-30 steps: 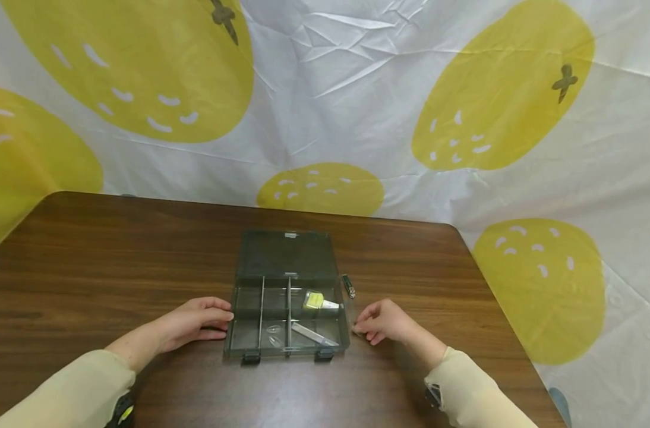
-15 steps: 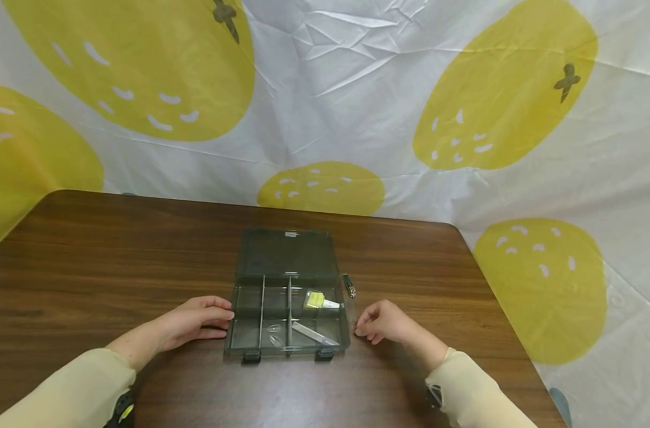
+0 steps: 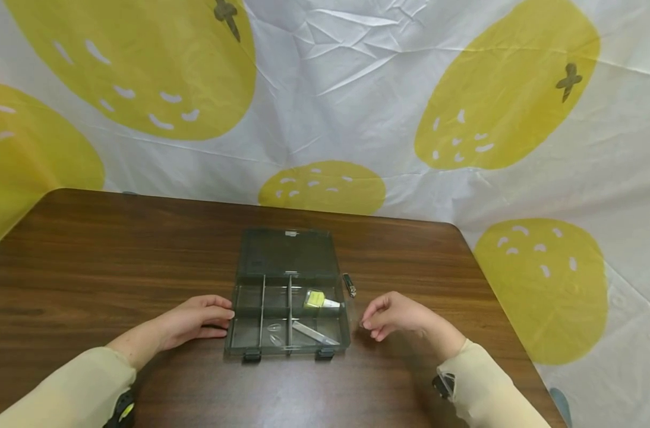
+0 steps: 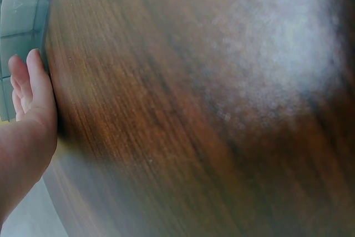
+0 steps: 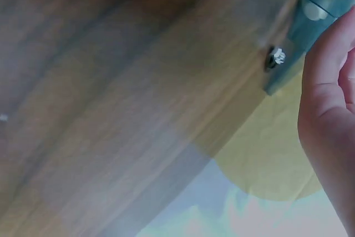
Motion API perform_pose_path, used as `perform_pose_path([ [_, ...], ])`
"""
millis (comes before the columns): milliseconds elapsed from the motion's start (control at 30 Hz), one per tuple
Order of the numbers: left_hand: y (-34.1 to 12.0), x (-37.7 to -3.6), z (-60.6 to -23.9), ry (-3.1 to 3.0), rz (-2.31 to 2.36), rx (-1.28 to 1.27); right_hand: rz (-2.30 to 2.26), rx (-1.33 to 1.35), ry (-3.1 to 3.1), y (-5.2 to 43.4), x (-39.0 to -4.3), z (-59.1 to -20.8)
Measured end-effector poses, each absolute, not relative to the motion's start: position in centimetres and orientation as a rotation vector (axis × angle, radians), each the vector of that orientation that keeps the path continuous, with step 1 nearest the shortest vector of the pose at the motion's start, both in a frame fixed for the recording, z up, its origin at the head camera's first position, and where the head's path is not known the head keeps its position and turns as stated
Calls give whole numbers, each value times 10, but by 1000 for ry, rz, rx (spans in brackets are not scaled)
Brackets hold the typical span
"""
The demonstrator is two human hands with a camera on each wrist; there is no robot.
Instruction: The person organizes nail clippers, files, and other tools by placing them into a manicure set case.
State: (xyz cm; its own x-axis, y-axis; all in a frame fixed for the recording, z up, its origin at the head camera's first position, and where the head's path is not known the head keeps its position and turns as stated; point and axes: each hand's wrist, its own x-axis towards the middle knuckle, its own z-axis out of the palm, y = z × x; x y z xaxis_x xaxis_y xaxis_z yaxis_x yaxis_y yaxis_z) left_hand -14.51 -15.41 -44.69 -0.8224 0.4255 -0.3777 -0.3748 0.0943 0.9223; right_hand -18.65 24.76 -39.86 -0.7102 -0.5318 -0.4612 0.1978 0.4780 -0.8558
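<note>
A dark see-through compartment box (image 3: pixel 247 333) lies on the table with its lid (image 3: pixel 287 252) folded back. My left hand (image 3: pixel 199 321) rests at its left wall, fingers extended against it; the left wrist view shows the same hand (image 4: pixel 33 92) alongside the box. Right of the box, my right hand (image 3: pixel 391 315) has thumb and forefinger together, pinching a small clear piece (image 3: pixel 362 324), too small to identify. Inside, the right compartments hold a small yellow bottle with a white cap (image 3: pixel 315 299) and a pale flat strip (image 3: pixel 314 334). Clear oval pieces (image 3: pixel 274 328) lie in the front middle compartment.
A nail clipper (image 3: pixel 349 285) lies on the table just past the box's right side; in the right wrist view, its metal end (image 5: pixel 275 58) shows beside the box. The wooden table (image 3: pixel 116 255) ends at a white curtain (image 3: pixel 335 119) with yellow fruit print.
My right hand has drawn slightly away from the box to the right, its thumb and forefinger still together. The left hand and the box's contents have stayed put.
</note>
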Motion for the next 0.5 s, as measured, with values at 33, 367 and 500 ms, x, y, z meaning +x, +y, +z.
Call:
perform_pose_path([
  [33,-154,-145,-447,1801,1789,50,-1291,-281,1991,246,-187,-396],
  [367,-154,-146,-447,1797,1797,48,-1326,-347,1906,223,-194,-383],
  [500,-154,-145,-446,1796,1797,48,-1304,-370,1894,209,-195,-379],
])
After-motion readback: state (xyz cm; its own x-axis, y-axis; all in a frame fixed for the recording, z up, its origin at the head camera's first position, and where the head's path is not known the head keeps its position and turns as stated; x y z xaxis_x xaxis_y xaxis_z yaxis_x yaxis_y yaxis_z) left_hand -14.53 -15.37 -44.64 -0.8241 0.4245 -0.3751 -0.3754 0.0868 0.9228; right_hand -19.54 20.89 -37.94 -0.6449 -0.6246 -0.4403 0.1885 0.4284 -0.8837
